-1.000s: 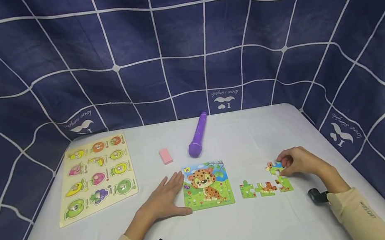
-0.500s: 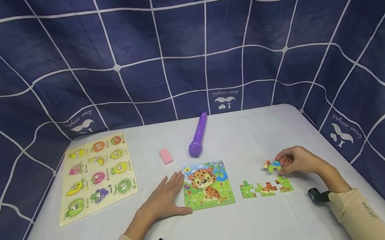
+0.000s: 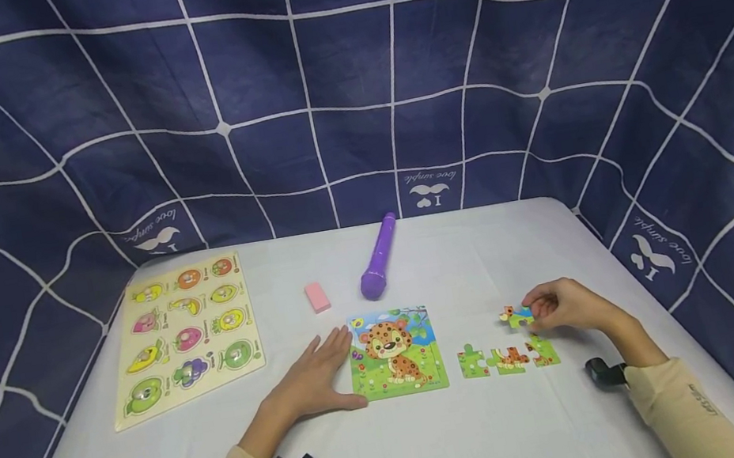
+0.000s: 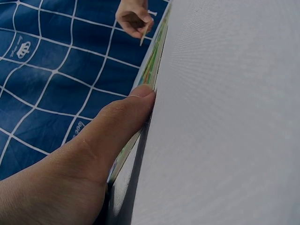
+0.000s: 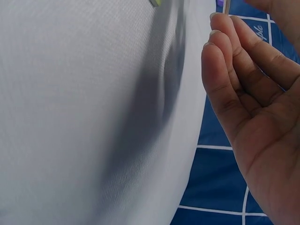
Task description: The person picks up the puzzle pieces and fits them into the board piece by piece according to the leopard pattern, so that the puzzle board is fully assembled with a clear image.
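Note:
In the head view, my right hand [image 3: 568, 305] pinches a jigsaw puzzle piece [image 3: 514, 316] by its right side, between thumb and fingers. Blue, green and spotted orange show on that piece. Seen edge-on in the left wrist view, the held piece [image 4: 144, 35] is raised off the table. Just below it lie a green puzzle piece [image 3: 473, 364], a spotted piece [image 3: 509, 362] and another piece [image 3: 546, 353], in a row. My left hand [image 3: 315, 380] lies with fingers extended along the left edge of a leopard puzzle board [image 3: 390, 373], its thumb [image 4: 126, 112] against the board's side.
On the left of the white table [image 3: 410, 454] lies a wooden fruit peg puzzle [image 3: 207, 334]. Behind the leopard board are a pink block [image 3: 316, 298] and a purple toy microphone [image 3: 379, 259]. A blue checked curtain [image 3: 341, 65] surrounds the table.
The pinched puzzle piece has come up and slightly left, away from the row of pieces below it. My left hand and the leopard board have stayed put.

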Tool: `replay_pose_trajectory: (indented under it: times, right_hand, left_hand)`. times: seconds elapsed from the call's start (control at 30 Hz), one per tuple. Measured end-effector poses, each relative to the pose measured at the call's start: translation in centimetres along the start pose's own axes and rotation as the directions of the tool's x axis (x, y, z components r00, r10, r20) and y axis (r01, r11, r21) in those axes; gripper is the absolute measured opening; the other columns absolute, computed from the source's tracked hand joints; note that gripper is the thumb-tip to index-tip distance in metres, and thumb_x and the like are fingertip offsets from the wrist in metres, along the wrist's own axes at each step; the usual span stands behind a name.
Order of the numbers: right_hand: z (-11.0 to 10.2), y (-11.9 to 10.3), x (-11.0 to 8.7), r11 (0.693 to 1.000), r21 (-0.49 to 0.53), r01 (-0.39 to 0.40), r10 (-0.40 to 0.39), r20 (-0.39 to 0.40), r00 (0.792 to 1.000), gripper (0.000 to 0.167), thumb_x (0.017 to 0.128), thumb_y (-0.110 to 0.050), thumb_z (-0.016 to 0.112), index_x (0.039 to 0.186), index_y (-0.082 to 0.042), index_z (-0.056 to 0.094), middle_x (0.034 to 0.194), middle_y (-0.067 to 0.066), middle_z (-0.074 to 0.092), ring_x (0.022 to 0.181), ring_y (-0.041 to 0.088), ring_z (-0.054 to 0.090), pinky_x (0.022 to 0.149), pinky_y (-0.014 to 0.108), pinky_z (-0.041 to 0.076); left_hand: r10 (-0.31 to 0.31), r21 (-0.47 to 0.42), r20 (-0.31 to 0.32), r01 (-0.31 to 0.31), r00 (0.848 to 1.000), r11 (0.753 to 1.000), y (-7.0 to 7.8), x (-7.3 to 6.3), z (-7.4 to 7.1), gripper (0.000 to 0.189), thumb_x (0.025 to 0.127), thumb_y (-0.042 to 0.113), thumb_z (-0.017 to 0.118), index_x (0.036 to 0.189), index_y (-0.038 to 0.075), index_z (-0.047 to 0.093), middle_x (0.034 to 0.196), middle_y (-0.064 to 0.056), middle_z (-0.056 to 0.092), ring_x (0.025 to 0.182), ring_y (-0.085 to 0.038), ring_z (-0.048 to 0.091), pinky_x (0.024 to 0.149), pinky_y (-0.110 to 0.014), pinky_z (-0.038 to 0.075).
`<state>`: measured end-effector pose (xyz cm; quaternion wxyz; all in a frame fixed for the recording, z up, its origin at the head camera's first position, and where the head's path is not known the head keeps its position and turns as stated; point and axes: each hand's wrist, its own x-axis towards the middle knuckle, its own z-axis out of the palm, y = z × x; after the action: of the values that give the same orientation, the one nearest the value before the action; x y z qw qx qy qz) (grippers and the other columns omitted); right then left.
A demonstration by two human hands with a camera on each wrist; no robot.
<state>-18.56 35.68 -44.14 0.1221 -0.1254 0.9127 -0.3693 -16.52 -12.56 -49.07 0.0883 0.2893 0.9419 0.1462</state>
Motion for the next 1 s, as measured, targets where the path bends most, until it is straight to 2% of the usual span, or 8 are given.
replay_pose_trajectory:
  times: [0.3, 0.67, 1.0]
  right_hand:
    - [0.6, -0.7, 0.3, 1.0, -0.013, -0.003, 0.003, -0.008, 1.0, 0.042, 0.07, -0.013, 0.085, 0.104, 0.004, 0.068, 0.081, 0.005, 0.065, 0.069, 0.007, 0.056, 0.061, 0.018, 0.051]
    - [2.7, -2.2, 1.4, 0.999, -0.046, 0.02, -0.021, -0.018, 1.0, 0.038, 0.071, -0.014, 0.085, 0.103, 0.001, 0.069, 0.08, 0.003, 0.065, 0.07, 0.008, 0.057, 0.061, 0.019, 0.051]
    - [5.2, -5.1, 2.5, 0.995, -0.101, 0.023, -0.026, -0.027, 0.999, 0.034, 0.073, -0.018, 0.083, 0.101, -0.005, 0.069, 0.078, -0.002, 0.063, 0.072, 0.012, 0.056, 0.062, 0.02, 0.05]
  left_hand:
    - [0.004, 0.004, -0.005, -0.004, 1.0, 1.0, 0.1, 0.0, -0.1, 0.12, 0.068, 0.082, 0.061, 0.154, 0.006, 0.025, 0.163, -0.006, 0.02, 0.152, -0.023, 0.016, 0.126, -0.046, 0.013]
    - [0.003, -0.021, 0.004, -0.003, 1.0, 1.0, 0.0, -0.2, -0.1, 0.119, 0.069, 0.08, 0.062, 0.154, 0.006, 0.024, 0.163, -0.006, 0.018, 0.153, -0.023, 0.016, 0.126, -0.046, 0.012]
    - [0.005, -0.031, 0.002, -0.005, 1.0, 1.0, 0.1, -0.2, -0.2, 0.118, 0.069, 0.079, 0.063, 0.154, 0.005, 0.025, 0.163, -0.007, 0.019, 0.152, -0.023, 0.016, 0.126, -0.047, 0.013]
